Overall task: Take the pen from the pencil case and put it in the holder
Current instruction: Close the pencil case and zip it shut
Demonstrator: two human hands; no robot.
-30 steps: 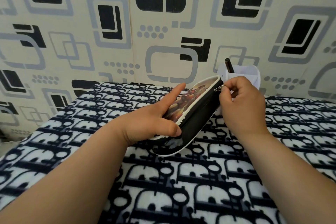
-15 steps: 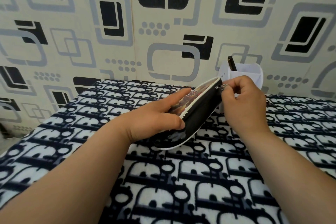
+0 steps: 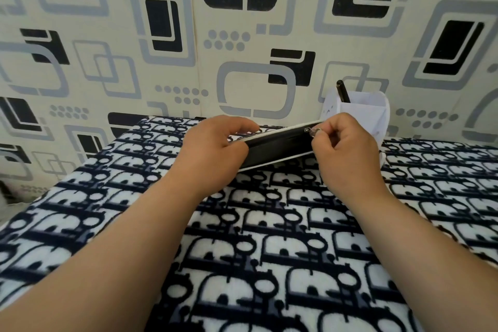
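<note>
A: What is the left hand [image 3: 213, 147] doing?
B: It grips the left end of the black pencil case [image 3: 280, 147], thumb in front, fingers over the top, above the patterned cloth [image 3: 242, 237].
A: And the right hand [image 3: 347, 148]?
B: It pinches the metal zipper pull [image 3: 312, 131] at the case's right end.
A: The holder?
B: The white holder [image 3: 361, 113] stands behind, by the wall, with 1 dark pen [image 3: 343, 91] upright inside.

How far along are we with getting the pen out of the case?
Early. Done: the left hand holds the pencil case. In hand: the right hand pinches the zipper pull; the case looks closed. Left: unzip, take a pen out, put it in the holder.
</note>
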